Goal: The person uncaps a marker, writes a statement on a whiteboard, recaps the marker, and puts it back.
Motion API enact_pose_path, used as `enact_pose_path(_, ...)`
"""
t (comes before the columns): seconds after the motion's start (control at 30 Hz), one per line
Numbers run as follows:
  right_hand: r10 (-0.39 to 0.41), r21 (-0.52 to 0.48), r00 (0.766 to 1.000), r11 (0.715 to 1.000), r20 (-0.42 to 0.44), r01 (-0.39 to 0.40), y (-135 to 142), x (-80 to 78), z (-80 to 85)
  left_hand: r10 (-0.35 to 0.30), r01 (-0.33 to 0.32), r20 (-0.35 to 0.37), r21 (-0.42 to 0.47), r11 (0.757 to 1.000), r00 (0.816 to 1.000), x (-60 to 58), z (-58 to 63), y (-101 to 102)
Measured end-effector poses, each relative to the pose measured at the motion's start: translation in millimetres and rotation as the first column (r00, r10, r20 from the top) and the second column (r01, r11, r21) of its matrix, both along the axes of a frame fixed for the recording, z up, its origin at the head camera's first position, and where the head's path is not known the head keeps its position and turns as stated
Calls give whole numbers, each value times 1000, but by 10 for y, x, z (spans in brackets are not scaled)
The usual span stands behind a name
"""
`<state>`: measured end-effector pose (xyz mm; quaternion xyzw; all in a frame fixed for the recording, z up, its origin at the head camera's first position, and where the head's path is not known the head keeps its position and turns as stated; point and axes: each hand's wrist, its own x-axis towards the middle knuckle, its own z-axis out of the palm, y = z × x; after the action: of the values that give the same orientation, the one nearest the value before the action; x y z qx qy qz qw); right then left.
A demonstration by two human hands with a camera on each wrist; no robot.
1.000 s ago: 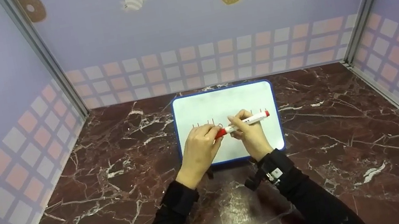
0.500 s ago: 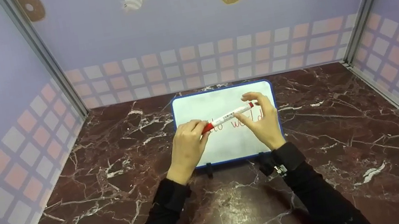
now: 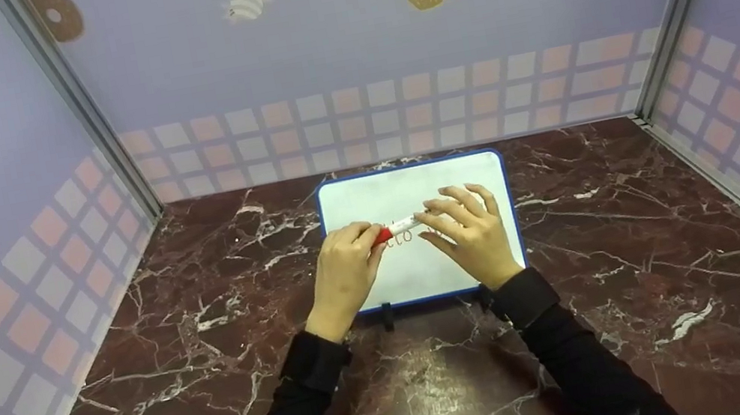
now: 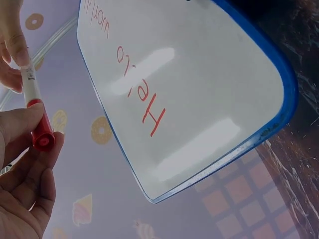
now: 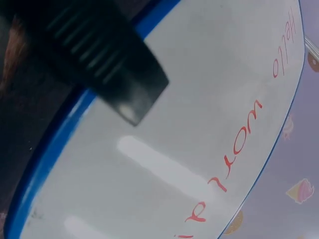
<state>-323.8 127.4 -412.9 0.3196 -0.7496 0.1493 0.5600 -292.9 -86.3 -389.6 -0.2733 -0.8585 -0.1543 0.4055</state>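
A white marker (image 3: 404, 225) with a red cap lies across both hands in front of the whiteboard. My left hand (image 3: 343, 273) pinches the red cap (image 4: 44, 130) between thumb and fingers. At the other end my right hand (image 3: 470, 235) pinches the white barrel, its remaining fingers raised and spread; that end of the marker is hidden behind the fingers. Behind the hands stands a blue-framed whiteboard (image 3: 375, 195). Red handwriting (image 5: 239, 139) on it reads "Hello world", with one more mark partly cut off at the right wrist view's lower edge.
Black feet (image 3: 388, 317) hold the board's lower edge. The board stands on a dark red marbled tabletop (image 3: 228, 354), near the lilac patterned back wall (image 3: 343, 52). A black ridged piece (image 5: 114, 64) overlaps the board in the right wrist view.
The right hand first opens away from the marker to the right, then comes back left onto its white end. My left hand has shifted slightly left, keeping the cap.
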Motion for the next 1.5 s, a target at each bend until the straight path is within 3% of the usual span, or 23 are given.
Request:
enact_pose_path(0.5,56,9,996,998,-65,-55,-7,-28,-35,-89,87,84,32,996,992,-18,8,-28)
enact_pose_path(0.77,48,0,998,999,-43,-48,36,15,40,-130,127,54,49,991,990,-29,40,-49)
enact_pose_path(0.93,46,-67,999,997,-27,-48,128,38,138,-140,138,27,66,988,990,-46,53,-89)
enact_pose_path(1.03,21,-142,1000,990,-20,-24,227,38,205,-107,105,14,71,992,994,-63,69,-127)
enact_pose_path(1.23,-46,-270,999,962,16,49,518,-9,285,33,-33,2,51,998,999,-99,99,-240)
enact_pose_path(1.5,-117,-427,983,889,143,168,877,-45,246,147,-149,31,79,986,989,-284,-14,-522)
